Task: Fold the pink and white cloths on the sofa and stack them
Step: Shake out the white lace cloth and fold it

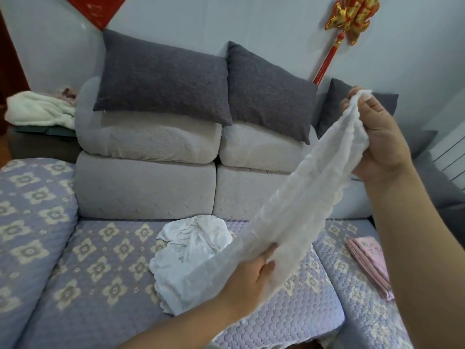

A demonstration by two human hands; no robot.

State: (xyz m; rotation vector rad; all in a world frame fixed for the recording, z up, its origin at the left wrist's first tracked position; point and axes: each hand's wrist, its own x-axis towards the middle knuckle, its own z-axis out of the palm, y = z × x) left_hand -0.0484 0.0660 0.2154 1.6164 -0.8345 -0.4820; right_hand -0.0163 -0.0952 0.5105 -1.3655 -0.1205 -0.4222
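Observation:
A long white cloth [299, 197] stretches diagonally through the air above the sofa seat [100, 260]. My right hand [380, 137] grips its bunched upper end, high on the right. My left hand [247, 275] holds its lower part, with the thumb over the fabric and the fingers beneath. Behind my left hand, a second white cloth [186, 248] lies crumpled on the seat. A folded pink cloth [370, 263] lies flat on the seat at the right, partly hidden by my right forearm.
Grey back cushions [146, 182] and dark grey pillows [161, 79] line the back of the sofa. A cream blanket [40, 109] sits on a dark side table at the far left. The sofa's padded arm [30, 210] rises on the left.

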